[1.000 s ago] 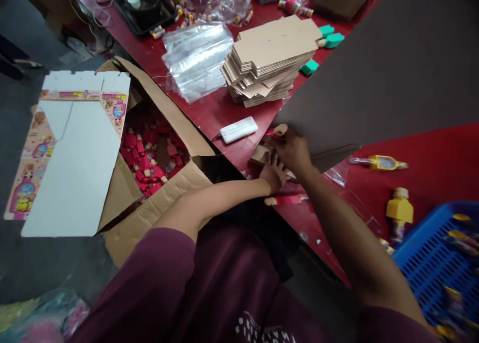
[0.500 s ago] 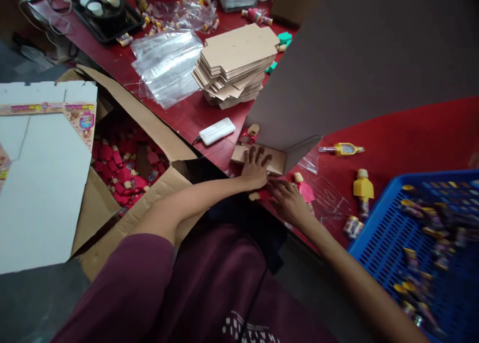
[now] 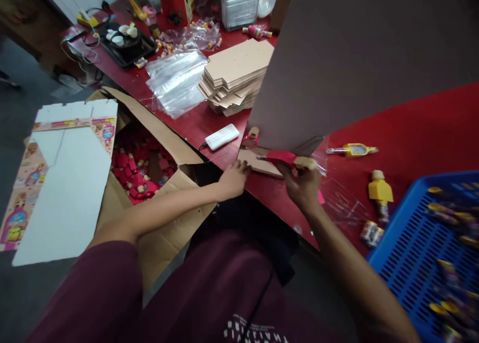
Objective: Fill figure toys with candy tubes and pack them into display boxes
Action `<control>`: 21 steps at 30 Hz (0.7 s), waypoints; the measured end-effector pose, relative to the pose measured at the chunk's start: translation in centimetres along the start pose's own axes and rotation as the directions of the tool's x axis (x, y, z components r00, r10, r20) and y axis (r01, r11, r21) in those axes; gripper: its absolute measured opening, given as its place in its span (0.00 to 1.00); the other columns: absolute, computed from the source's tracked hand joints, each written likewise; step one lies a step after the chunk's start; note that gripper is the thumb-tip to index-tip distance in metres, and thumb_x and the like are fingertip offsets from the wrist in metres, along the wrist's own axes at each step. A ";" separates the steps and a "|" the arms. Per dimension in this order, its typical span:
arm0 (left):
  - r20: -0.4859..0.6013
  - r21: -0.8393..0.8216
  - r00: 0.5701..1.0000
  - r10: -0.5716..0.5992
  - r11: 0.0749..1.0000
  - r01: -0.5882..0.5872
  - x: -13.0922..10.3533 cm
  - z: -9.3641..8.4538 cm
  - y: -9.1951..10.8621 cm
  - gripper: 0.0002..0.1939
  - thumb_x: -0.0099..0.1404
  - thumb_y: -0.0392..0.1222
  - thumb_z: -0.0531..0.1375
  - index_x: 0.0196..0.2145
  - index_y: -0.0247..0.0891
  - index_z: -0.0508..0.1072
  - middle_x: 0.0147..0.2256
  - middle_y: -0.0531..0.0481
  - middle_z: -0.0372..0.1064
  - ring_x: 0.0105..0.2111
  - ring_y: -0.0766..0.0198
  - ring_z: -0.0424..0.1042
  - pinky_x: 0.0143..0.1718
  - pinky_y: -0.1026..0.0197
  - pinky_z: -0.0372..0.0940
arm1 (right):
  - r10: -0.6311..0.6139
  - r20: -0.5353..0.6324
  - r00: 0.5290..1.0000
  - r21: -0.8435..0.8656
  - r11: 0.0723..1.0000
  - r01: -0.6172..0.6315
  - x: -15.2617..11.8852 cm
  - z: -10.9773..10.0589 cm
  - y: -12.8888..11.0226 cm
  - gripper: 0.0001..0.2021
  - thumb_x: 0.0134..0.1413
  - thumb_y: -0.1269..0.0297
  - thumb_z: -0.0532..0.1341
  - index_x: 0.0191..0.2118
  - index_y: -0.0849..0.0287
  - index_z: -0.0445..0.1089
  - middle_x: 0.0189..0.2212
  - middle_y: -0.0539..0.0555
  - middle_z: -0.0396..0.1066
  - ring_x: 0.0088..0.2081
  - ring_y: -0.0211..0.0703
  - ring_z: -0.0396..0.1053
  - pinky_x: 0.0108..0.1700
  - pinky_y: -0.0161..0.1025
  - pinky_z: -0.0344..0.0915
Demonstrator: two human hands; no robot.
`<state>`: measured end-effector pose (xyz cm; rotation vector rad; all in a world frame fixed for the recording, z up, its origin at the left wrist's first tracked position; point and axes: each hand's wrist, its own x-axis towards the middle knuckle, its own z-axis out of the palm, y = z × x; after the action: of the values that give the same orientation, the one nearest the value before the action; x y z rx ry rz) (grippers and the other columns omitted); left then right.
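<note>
My right hand (image 3: 304, 186) is closed around a red bottle-shaped toy (image 3: 281, 156) with a beige knobbed end, held over a brown cardboard insert (image 3: 258, 162). This insert lies at the table edge, at the foot of a big grey-brown panel (image 3: 318, 74) that stands tilted. By the insert's left end is my left hand (image 3: 234, 179), its fingers bent but slightly apart, with nothing visible in them; whether they touch the cardboard I cannot tell. Another red toy (image 3: 251, 136) lies just behind the insert. A pink piece shows partly behind my right wrist.
An open carton (image 3: 175, 198) of red toys stands left, with a printed white board (image 3: 71, 183) over it. On the red table are a white power bank (image 3: 222, 136), stacked cardboard sheets (image 3: 237, 66), plastic bags (image 3: 177, 79), yellow toys (image 3: 379, 188) and a blue basket (image 3: 396, 233).
My left hand has come off the cardboard insert and moved left. My right hand has lifted a red toy from the table edge. The view has shifted slightly.
</note>
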<state>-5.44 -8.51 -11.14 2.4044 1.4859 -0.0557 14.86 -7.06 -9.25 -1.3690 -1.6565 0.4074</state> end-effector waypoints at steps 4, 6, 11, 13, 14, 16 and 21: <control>0.131 0.162 0.983 0.125 0.976 -0.146 0.6 2.2 1.1 0.36 0.61 0.39 0.57 0.65 0.26 0.53 0.66 0.32 0.46 0.65 0.39 0.46 0.64 0.40 0.43 | -0.110 0.139 0.984 0.035 0.994 0.106 1.4 4.7 0.7 0.10 0.54 0.55 0.62 0.33 0.57 0.68 0.30 0.54 0.71 0.33 0.48 0.70 0.38 0.45 0.66; 0.149 0.175 0.983 0.104 0.976 -0.130 0.9 2.8 1.1 0.39 0.60 0.41 0.58 0.65 0.26 0.52 0.67 0.32 0.44 0.65 0.37 0.45 0.63 0.38 0.44 | -0.146 0.216 0.966 0.021 0.989 0.145 1.4 5.8 1.2 0.11 0.55 0.55 0.60 0.36 0.58 0.69 0.32 0.57 0.73 0.34 0.50 0.71 0.38 0.46 0.67; 0.189 0.174 0.976 0.113 0.974 -0.146 0.8 2.7 0.7 0.36 0.61 0.41 0.56 0.65 0.29 0.54 0.67 0.34 0.43 0.66 0.36 0.44 0.62 0.37 0.45 | -0.139 0.369 0.919 -0.036 0.986 0.164 2.1 5.8 1.8 0.12 0.57 0.55 0.58 0.39 0.58 0.70 0.36 0.58 0.74 0.37 0.51 0.72 0.39 0.46 0.67; 0.206 0.166 0.972 0.112 0.975 -0.147 0.7 2.4 0.8 0.37 0.60 0.41 0.57 0.65 0.29 0.54 0.68 0.35 0.42 0.66 0.36 0.43 0.62 0.37 0.45 | -0.111 0.424 0.899 -0.073 0.985 0.156 2.8 6.0 1.7 0.12 0.57 0.55 0.58 0.38 0.59 0.70 0.34 0.58 0.74 0.35 0.51 0.71 0.38 0.45 0.66; 0.204 0.158 0.972 0.114 0.976 -0.148 0.7 2.3 0.9 0.38 0.60 0.42 0.57 0.65 0.28 0.53 0.68 0.34 0.42 0.66 0.36 0.43 0.62 0.37 0.45 | -0.097 0.454 0.886 -0.083 0.985 0.151 3.2 6.3 1.5 0.12 0.57 0.55 0.59 0.37 0.59 0.70 0.32 0.58 0.74 0.33 0.50 0.71 0.37 0.44 0.66; 0.190 0.139 0.975 0.114 0.980 -0.142 0.7 2.2 1.1 0.41 0.58 0.44 0.58 0.66 0.27 0.52 0.67 0.33 0.42 0.66 0.36 0.43 0.62 0.37 0.45 | -0.090 0.489 0.868 -0.089 0.984 0.152 3.8 7.0 1.0 0.12 0.58 0.55 0.59 0.37 0.59 0.69 0.31 0.57 0.73 0.32 0.48 0.70 0.36 0.43 0.65; 0.180 0.123 0.980 0.086 0.986 -0.109 0.8 3.0 1.4 0.42 0.56 0.47 0.61 0.64 0.27 0.55 0.67 0.33 0.44 0.66 0.36 0.41 0.62 0.36 0.45 | -0.151 0.213 0.965 -0.218 0.956 0.198 3.0 8.4 0.1 0.16 0.59 0.52 0.60 0.43 0.60 0.67 0.40 0.62 0.69 0.40 0.52 0.68 0.39 0.45 0.67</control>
<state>-3.43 -9.21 -13.76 2.4997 1.3220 -0.3435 8.34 -1.95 -12.41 -1.3735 -2.0244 0.2502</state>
